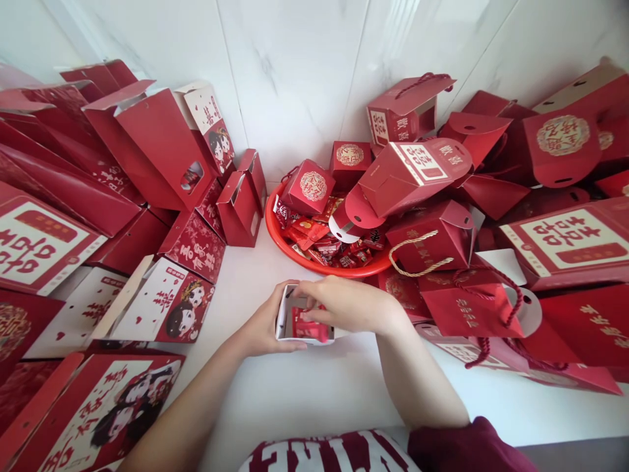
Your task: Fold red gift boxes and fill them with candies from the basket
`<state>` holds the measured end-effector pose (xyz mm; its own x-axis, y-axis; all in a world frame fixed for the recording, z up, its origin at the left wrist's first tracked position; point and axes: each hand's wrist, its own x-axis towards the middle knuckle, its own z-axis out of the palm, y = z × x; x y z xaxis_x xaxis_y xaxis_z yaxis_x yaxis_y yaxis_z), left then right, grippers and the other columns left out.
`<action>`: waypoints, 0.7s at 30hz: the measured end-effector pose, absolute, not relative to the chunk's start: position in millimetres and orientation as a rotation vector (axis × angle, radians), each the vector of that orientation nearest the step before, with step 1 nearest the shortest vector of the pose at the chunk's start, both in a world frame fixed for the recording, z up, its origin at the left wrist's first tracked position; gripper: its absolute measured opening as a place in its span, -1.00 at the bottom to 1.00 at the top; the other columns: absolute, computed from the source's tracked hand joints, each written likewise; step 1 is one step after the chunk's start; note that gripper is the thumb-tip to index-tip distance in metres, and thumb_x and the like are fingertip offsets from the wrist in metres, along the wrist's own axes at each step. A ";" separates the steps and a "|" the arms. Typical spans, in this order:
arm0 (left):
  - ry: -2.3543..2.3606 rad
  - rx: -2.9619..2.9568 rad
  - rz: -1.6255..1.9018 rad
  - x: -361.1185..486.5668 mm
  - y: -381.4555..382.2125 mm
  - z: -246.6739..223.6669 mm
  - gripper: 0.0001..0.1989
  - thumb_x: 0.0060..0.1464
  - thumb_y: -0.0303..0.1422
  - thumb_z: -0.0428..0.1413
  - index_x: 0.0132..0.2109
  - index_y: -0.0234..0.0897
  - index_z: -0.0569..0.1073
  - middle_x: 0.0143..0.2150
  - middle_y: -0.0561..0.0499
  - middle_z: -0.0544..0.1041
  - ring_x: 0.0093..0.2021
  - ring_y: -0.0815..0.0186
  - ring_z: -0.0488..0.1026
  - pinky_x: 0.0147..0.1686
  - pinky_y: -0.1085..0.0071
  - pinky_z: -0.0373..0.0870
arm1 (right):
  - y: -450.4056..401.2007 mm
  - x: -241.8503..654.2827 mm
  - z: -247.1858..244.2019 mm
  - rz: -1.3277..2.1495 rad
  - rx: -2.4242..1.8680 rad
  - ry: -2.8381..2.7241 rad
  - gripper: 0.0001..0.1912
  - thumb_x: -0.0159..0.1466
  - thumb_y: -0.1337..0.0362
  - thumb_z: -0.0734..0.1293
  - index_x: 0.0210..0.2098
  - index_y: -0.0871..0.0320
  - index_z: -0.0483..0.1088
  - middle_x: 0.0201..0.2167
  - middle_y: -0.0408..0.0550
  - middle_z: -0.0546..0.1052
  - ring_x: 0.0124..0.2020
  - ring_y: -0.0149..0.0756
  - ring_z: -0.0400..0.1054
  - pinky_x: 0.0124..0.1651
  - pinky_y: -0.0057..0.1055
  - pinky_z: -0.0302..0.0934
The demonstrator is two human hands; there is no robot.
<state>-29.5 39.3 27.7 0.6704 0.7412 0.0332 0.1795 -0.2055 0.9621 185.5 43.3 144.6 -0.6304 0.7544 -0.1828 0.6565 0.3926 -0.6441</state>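
Observation:
My left hand [261, 324] is closed around the side of a small open gift box [284, 313] with a white inside, holding it above the white table. My right hand [346, 303] reaches over the box from the right, its fingers bent down into the opening. At those fingertips is a small red packet [301, 322], apparently a wrapped sweet, partly covered by the fingers. The box's outer faces are mostly hidden. Just beyond both hands stands a red basin [289, 254] holding wrapped sweets [327, 248].
Red paper gift boxes [152, 151] crowd the left side, some printed with cartoon couples. More red boxes with rope handles [462, 301] are piled on the right. Several boxes rest over the basin's back and right rim. A tiled wall [295, 78] closes the back.

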 end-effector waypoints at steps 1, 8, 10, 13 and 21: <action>0.759 1.732 0.598 -29.9 39.1 27.8 0.01 -0.17 -0.25 0.40 0.31 -0.13 -0.02 0.26 -0.19 0.23 0.24 -0.04 0.29 0.20 0.09 0.27 | 43.9 186.2 144.2 1.010 -1.320 -2.485 -0.75 0.31 0.35 0.26 -0.03 0.15 0.42 -0.30 -0.03 0.57 -0.33 -0.28 0.43 -0.31 -0.45 0.16; 0.829 1.740 0.563 -32.1 38.0 26.3 0.04 -0.20 -0.23 0.40 0.31 -0.09 -0.04 0.23 -0.16 0.24 0.22 -0.03 0.29 0.20 0.10 0.26 | 52.3 217.6 152.2 0.437 -1.953 -2.042 -0.69 0.41 0.36 0.07 -0.08 0.15 0.41 -0.17 0.07 0.59 -0.13 -0.14 0.48 -0.14 -0.34 0.21; 0.836 1.742 0.560 -32.5 38.4 25.9 0.04 -0.21 -0.21 0.40 0.31 -0.09 -0.04 0.21 -0.16 0.26 0.20 -0.03 0.30 0.18 0.09 0.28 | 58.1 225.9 146.4 0.365 -2.143 -1.995 -0.66 0.37 0.44 0.05 -0.03 0.22 0.39 -0.16 0.17 0.58 -0.11 -0.05 0.48 -0.15 -0.29 0.22; 0.845 1.767 0.568 -32.7 39.1 26.4 0.03 -0.20 -0.19 0.40 0.31 -0.10 -0.03 0.22 -0.16 0.24 0.21 -0.03 0.29 0.19 0.09 0.26 | 68.1 227.3 134.4 0.440 -2.282 -2.098 -0.62 0.30 0.50 0.05 -0.05 0.29 0.42 -0.12 0.27 0.56 -0.10 0.05 0.48 -0.15 -0.22 0.24; 0.835 1.770 0.588 -31.3 39.3 28.5 0.02 -0.19 -0.20 0.39 0.31 -0.12 -0.02 0.25 -0.19 0.21 0.23 -0.03 0.26 0.21 0.09 0.24 | 91.8 206.6 116.4 0.827 -1.897 -2.295 -0.61 0.35 0.34 0.08 -0.08 0.09 0.52 -0.01 0.01 0.57 0.04 -0.13 0.43 0.04 -0.34 0.23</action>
